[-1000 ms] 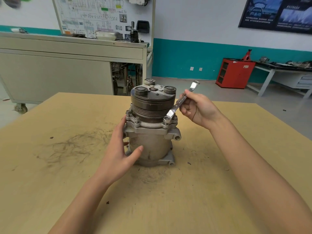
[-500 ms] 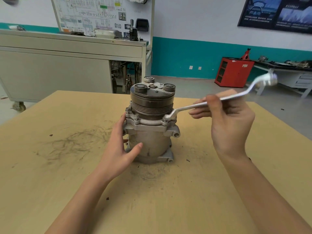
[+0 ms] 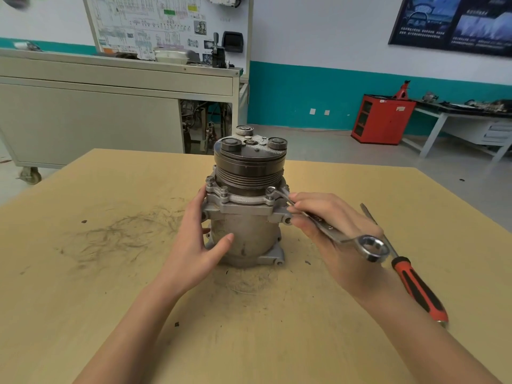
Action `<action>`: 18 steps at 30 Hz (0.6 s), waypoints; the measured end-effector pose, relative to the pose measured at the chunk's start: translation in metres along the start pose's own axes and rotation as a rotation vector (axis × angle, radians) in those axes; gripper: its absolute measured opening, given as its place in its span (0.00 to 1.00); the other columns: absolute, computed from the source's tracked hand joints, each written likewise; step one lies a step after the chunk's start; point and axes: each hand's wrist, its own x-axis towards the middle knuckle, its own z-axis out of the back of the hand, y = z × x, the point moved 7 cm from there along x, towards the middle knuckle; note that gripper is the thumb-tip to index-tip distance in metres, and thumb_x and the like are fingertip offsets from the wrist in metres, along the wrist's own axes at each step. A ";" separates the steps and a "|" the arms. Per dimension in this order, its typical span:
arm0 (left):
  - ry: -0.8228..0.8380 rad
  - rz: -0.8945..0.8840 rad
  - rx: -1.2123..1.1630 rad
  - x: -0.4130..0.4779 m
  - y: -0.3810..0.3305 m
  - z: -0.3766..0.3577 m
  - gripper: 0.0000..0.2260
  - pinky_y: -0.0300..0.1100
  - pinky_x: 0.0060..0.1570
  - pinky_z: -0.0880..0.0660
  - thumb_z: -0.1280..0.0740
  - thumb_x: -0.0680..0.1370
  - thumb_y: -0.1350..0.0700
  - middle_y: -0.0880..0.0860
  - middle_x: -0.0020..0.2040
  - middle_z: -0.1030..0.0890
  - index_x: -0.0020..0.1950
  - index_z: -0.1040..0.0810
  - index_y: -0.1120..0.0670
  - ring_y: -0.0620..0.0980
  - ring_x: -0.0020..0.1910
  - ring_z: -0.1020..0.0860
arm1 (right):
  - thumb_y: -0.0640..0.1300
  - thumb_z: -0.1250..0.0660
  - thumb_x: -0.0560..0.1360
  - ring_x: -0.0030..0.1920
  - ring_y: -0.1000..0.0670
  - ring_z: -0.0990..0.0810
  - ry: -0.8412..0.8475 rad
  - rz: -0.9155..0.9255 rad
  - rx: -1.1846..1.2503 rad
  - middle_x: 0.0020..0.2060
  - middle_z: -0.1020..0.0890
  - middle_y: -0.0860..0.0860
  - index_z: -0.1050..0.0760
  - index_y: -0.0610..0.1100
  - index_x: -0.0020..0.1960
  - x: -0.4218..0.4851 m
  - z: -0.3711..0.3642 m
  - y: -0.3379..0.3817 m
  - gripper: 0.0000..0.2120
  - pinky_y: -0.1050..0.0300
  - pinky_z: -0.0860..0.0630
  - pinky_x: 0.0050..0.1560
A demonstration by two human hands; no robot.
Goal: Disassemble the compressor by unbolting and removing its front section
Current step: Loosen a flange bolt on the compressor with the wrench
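Note:
A grey metal compressor point(image 3: 249, 234) stands upright in the middle of the wooden table point(image 3: 83, 286), its dark grooved pulley point(image 3: 249, 170) on top. Bolts ring the flange below the pulley. My left hand point(image 3: 196, 245) presses against the compressor's left side, fingers spread around the body. My right hand point(image 3: 338, 234) grips a silver wrench point(image 3: 332, 231). One end of the wrench sits on the front right flange bolt point(image 3: 271, 191); its ring end point(image 3: 371, 248) points toward me, to the right.
A red-and-black handled screwdriver point(image 3: 415, 284) lies on the table right of my right hand. Dark scuff marks and grit cover the tabletop. Beyond the table stand a beige cabinet on wheels point(image 3: 91, 115), a red cabinet point(image 3: 382, 119) and a workbench point(image 3: 471, 117).
My right hand has swung the wrench handle clockwise around the front right bolt, from pointing away at the back right to pointing toward me. The screwdriver has come into view.

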 end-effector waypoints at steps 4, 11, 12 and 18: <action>-0.002 0.000 0.005 0.000 0.001 0.000 0.38 0.48 0.65 0.29 0.33 0.71 0.44 0.44 0.75 0.40 0.70 0.55 0.28 0.46 0.71 0.34 | 0.45 0.38 0.78 0.48 0.49 0.18 -0.001 -0.062 0.127 0.45 0.17 0.43 0.21 0.35 0.45 -0.006 -0.002 -0.010 0.14 0.57 0.21 0.50; -0.007 -0.011 0.003 0.000 0.001 0.000 0.38 0.41 0.63 0.30 0.32 0.71 0.45 0.40 0.73 0.41 0.68 0.56 0.27 0.45 0.71 0.34 | 0.39 0.45 0.81 0.30 0.48 0.21 -0.074 -0.962 0.940 0.37 0.22 0.47 0.31 0.40 0.46 -0.001 -0.031 -0.123 0.07 0.61 0.25 0.29; -0.007 -0.015 0.002 0.001 0.001 0.000 0.38 0.40 0.62 0.30 0.32 0.71 0.45 0.40 0.73 0.41 0.68 0.56 0.27 0.44 0.71 0.34 | 0.40 0.45 0.81 0.28 0.50 0.23 0.024 -1.040 0.955 0.35 0.24 0.46 0.31 0.40 0.44 0.004 -0.042 -0.135 0.09 0.63 0.28 0.27; -0.007 -0.017 -0.005 0.000 0.004 0.000 0.39 0.35 0.59 0.31 0.29 0.74 0.48 0.40 0.74 0.40 0.70 0.55 0.28 0.41 0.70 0.34 | 0.44 0.42 0.78 0.25 0.52 0.28 0.370 -1.178 1.093 0.37 0.23 0.43 0.28 0.41 0.46 0.015 -0.086 -0.160 0.08 0.64 0.36 0.25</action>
